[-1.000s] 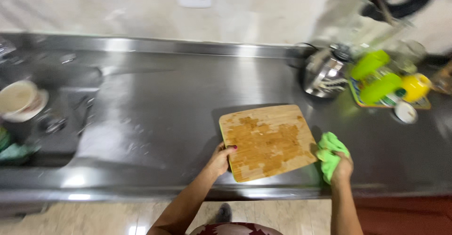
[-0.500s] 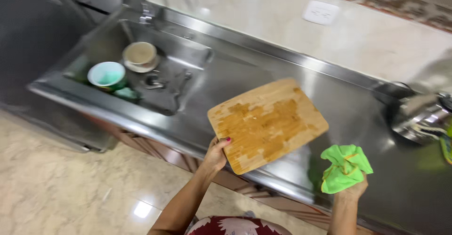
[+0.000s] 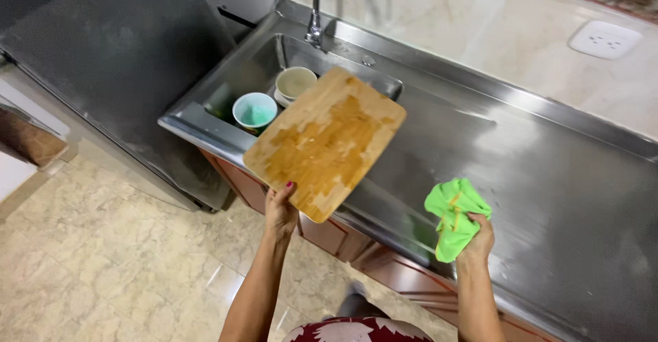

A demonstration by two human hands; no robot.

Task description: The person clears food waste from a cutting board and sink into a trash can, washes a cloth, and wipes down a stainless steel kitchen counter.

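Left hand [image 3: 279,208] grips the near corner of the wooden cutting board [image 3: 325,143], thumb on top, fingers curled under the edge; red nail polish on the thumb. Board is lifted clear of the counter and tilted, running up and away from the fingers so its far end hangs over the sink [image 3: 271,57]. Surface is pale bamboo with a big darker wet-looking stained patch across the middle, lighter margin round the edges, corners rounded.

Right hand [image 3: 474,239] is closed round a bunched bright green cloth [image 3: 452,213] with an orange hem; the cloth sticks up above the fingers, over the front edge of the steel counter [image 3: 548,177].

Beyond the left fingers, past the board's far left edge: teal bowl [image 3: 254,113] and a beige cup [image 3: 295,83] in the sink, tap [image 3: 314,13] behind them. White wall socket [image 3: 604,39] well beyond the right fingers
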